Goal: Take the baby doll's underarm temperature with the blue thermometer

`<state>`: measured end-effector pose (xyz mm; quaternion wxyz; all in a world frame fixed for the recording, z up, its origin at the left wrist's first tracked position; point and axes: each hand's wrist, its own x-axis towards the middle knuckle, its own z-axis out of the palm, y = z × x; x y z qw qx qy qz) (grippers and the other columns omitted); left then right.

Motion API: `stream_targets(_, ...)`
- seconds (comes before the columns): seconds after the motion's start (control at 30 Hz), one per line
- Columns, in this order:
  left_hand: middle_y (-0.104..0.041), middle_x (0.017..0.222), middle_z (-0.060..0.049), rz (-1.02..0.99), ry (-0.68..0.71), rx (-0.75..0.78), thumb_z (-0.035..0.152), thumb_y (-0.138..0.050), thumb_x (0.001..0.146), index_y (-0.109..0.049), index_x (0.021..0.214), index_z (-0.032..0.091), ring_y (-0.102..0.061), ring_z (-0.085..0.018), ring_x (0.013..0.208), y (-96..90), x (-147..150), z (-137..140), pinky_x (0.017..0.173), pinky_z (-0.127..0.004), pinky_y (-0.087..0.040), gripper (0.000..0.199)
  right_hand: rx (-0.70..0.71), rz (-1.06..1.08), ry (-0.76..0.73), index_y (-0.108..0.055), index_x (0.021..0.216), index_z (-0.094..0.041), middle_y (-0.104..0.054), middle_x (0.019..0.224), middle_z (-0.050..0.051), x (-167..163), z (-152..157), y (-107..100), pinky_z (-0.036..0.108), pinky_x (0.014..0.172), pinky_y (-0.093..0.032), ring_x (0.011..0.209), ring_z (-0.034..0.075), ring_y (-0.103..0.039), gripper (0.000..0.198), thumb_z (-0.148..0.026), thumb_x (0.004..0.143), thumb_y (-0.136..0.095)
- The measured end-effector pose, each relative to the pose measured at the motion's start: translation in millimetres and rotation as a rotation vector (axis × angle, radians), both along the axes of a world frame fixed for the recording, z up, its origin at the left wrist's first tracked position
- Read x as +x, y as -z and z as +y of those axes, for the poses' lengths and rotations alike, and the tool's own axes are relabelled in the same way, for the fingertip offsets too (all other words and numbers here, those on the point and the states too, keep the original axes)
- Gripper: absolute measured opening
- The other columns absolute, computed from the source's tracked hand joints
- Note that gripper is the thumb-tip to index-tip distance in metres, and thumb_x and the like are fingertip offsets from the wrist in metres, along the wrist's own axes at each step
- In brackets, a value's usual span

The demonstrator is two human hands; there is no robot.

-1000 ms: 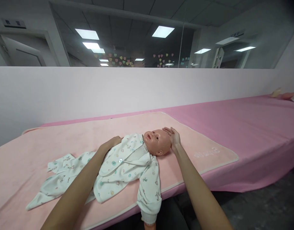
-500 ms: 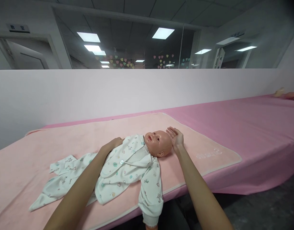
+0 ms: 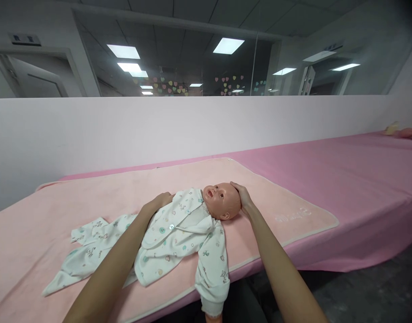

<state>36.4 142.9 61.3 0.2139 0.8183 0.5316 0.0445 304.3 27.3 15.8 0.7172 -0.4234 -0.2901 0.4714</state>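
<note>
A baby doll (image 3: 224,201) lies on its back, its bald head to the right and its mouth open. It wears a white printed jacket (image 3: 179,224) with snap buttons, the front overlapping loosely. White printed trousers (image 3: 91,242) stretch to the left. My right hand (image 3: 242,195) rests against the crown of the doll's head, fingers extended over its far side. Along the far side of the doll's torso lies my left hand (image 3: 161,200), touching the jacket; its fingers are mostly hidden. One jacket sleeve (image 3: 212,269) hangs over the near table edge.
Under the doll is a peach blanket (image 3: 118,186) with a pale border, spread over a pink table cover (image 3: 313,166). A white wall (image 3: 199,125) with windows above stands behind. At the far right, part of another doll (image 3: 407,133) shows. The table's near edge drops to a dark floor.
My right hand has moved left from beside the doll's head and turned, so it now touches the crown. My left hand and the doll have hardly moved.
</note>
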Motion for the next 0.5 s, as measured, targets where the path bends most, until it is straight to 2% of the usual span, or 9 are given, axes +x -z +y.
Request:
stream_targets(0.2, -0.067, 0.081, -0.011, -0.02, 0.004, 0.02, 0.044, -0.045, 0.065, -0.051, 0.06, 0.017, -0.058, -0.021, 0.073, -4.2, 0.5, -6.8, 0.055, -0.025, -0.038, 0.028, -0.069, 0.093, -0.019, -0.064, 0.066, -0.016, -0.07, 0.069, 0.007, 2.3, 1.7, 2.2, 0.03, 0.062, -0.051, 0.064, 0.021, -0.064, 0.021, -0.033, 0.074, -0.054)
stream_targets(0.33, -0.067, 0.079, -0.011, -0.021, 0.009, 0.011, 0.044, -0.044, 0.066, -0.052, 0.06, 0.017, -0.058, -0.022, 0.073, -5.9, 0.8, -10.0, 0.056, -0.026, -0.039, 0.029, -0.149, 0.141, 0.101, -0.062, 0.07, -0.017, -0.068, 0.07, 0.009, 10.6, 3.8, 15.6, 0.033, 0.061, -0.051, 0.065, 0.021, -0.063, 0.02, -0.029, 0.079, -0.05)
stream_targets(0.5, -0.067, 0.076, -0.01, -0.021, 0.023, 0.014, 0.043, -0.044, 0.066, -0.052, 0.059, 0.017, -0.058, -0.022, 0.072, -5.6, 1.2, -9.2, 0.057, -0.026, -0.039, 0.028, -0.032, 0.106, 0.246, -0.055, 0.107, -0.016, -0.057, 0.108, 0.007, 24.9, 3.6, 20.6, 0.036, 0.077, -0.049, 0.091, 0.017, -0.057, 0.027, -0.033, 0.087, -0.049)
